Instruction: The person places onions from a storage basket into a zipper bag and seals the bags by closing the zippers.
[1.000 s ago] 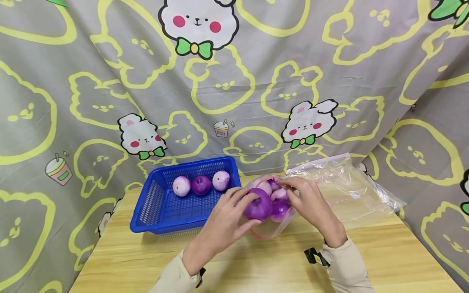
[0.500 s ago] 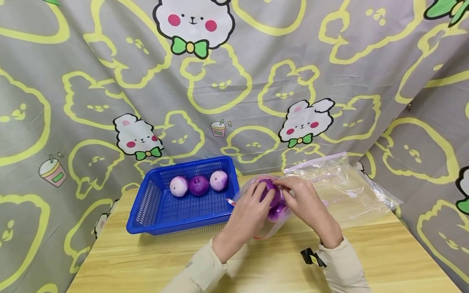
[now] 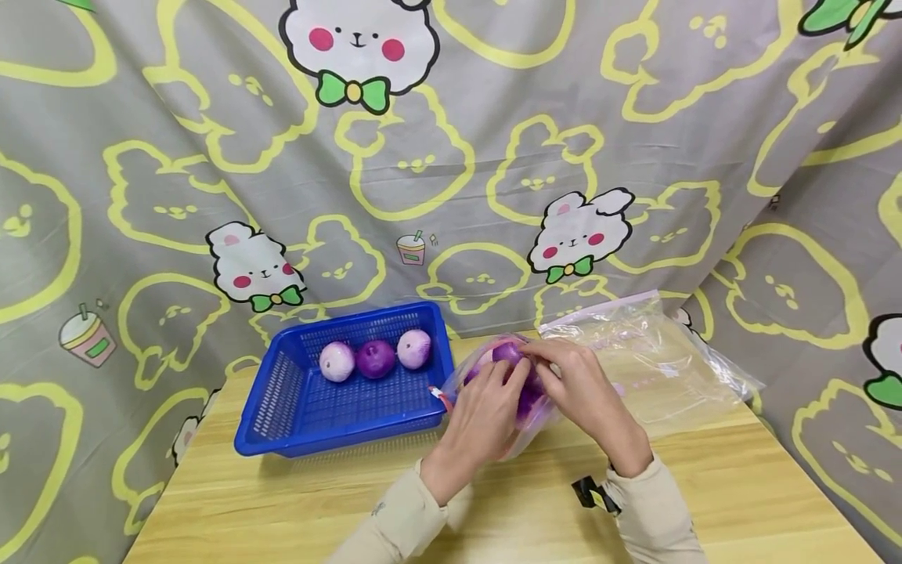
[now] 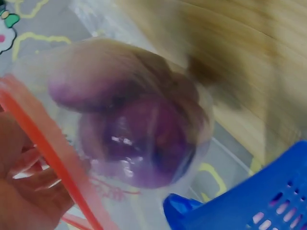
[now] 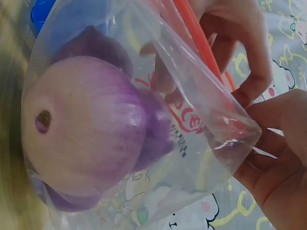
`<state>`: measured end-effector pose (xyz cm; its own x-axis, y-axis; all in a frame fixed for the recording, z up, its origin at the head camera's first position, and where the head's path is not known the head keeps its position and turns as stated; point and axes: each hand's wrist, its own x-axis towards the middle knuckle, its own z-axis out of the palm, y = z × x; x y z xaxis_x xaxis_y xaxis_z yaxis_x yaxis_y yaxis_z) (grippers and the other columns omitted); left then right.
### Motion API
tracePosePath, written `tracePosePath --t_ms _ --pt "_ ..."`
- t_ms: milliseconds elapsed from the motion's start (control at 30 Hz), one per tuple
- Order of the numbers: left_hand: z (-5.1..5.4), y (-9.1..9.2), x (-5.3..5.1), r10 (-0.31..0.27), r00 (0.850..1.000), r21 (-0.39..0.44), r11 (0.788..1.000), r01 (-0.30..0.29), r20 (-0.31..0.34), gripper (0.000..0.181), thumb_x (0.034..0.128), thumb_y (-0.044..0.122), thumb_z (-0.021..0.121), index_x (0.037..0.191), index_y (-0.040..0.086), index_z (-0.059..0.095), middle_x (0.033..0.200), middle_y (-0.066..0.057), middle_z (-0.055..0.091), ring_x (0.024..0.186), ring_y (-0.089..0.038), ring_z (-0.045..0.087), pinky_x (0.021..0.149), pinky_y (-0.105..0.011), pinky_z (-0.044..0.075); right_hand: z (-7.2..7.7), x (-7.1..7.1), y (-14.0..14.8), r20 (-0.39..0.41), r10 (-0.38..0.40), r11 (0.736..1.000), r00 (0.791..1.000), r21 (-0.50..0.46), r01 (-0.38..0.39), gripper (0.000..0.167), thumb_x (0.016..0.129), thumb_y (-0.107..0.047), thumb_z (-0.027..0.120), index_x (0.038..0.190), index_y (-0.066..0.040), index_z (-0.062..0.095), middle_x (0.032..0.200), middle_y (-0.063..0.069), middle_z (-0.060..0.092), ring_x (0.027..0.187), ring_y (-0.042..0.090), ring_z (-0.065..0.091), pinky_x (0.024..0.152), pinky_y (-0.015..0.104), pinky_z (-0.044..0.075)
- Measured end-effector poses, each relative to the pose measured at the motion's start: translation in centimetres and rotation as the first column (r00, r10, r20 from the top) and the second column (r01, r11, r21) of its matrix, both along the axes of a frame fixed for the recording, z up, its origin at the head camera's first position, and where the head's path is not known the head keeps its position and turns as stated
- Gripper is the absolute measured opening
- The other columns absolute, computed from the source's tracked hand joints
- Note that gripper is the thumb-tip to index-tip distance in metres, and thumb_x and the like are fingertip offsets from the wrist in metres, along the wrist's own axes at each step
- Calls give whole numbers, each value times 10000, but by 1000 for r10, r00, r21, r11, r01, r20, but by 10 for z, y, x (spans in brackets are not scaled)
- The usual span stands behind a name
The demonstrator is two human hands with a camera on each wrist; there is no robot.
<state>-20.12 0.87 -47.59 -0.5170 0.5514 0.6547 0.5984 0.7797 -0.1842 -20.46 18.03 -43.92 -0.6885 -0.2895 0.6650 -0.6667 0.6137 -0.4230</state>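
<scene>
Low over the table, a clear zip bag (image 3: 523, 445) with a red sealing strip (image 4: 53, 153) holds several purple onions (image 5: 86, 124). My left hand (image 3: 486, 415) reaches into the bag's mouth with bent fingers, beside a dark purple onion (image 3: 506, 352). In the right wrist view, its fingers (image 5: 252, 57) show at the strip, apart from the large pale onion, gripping nothing visible. My right hand (image 3: 581, 384) pinches the bag's edge between thumb and fingers. Part of the bag's contents is hidden behind the left hand in the head view.
A blue perforated basket (image 3: 282, 440) stands left of the bag, with three onions (image 3: 376, 359) in a row inside. Another clear zip bag (image 3: 655, 356) lies flat at the right. A patterned curtain (image 3: 451, 141) hangs behind the wooden table (image 3: 282, 509).
My left hand, with a dark purple onion in its fingers, has moved right into the bag's mouth; the onion is now inside the bag. My right hand still pinches the edge.
</scene>
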Motion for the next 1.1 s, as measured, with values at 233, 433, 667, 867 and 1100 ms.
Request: tracePosePath --t_ms 233,433,667,867,1100 --pt "4 -1 2 -16 994 -67 997 23 104 184 923 151 624 1102 111 637 1154 -37 620 1023 -186 605 885 -294 518 0 -1 -1 -8 12 1000 1000 -2 -12 254 858 102 675 1088 12 735 1098 156 724 1051 330 680 886 457 546" --pt "15 -19 17 -118 988 39 993 115 104 195 888 109 632 1081 111 661 1126 -27 642 1072 -198 598 926 -335 492 0 -2 1 7 12 1000 1000 -22 -11 288 857 126 653 1111 12 726 1102 172 719 1029 326 689 815 406 576" --pt "32 -57 28 -128 987 238 966 102 97 258 854 -4 607 1092 76 668 1039 -39 634 934 -224 575 745 -348 476 1 -3 4 -18 11 1000 1000 -27 -12 293 860 124 643 1097 -19 739 1076 135 730 1000 271 696 806 402 576" --pt "29 -80 26 -56 982 204 979 18 181 376 782 -78 651 1122 81 671 1068 -54 637 996 -256 574 784 -392 491 -1 -4 7 -39 2 1000 999 -23 -3 276 858 124 642 1068 -23 745 1071 126 733 1009 279 696 839 418 565" --pt "18 -87 24 -68 964 142 989 32 255 305 763 -47 734 1031 94 698 1010 -18 643 944 -233 557 774 -379 477 -1 -4 10 -44 -18 999 999 -47 16 284 855 142 633 1047 -31 751 1043 121 737 977 281 701 824 430 568"
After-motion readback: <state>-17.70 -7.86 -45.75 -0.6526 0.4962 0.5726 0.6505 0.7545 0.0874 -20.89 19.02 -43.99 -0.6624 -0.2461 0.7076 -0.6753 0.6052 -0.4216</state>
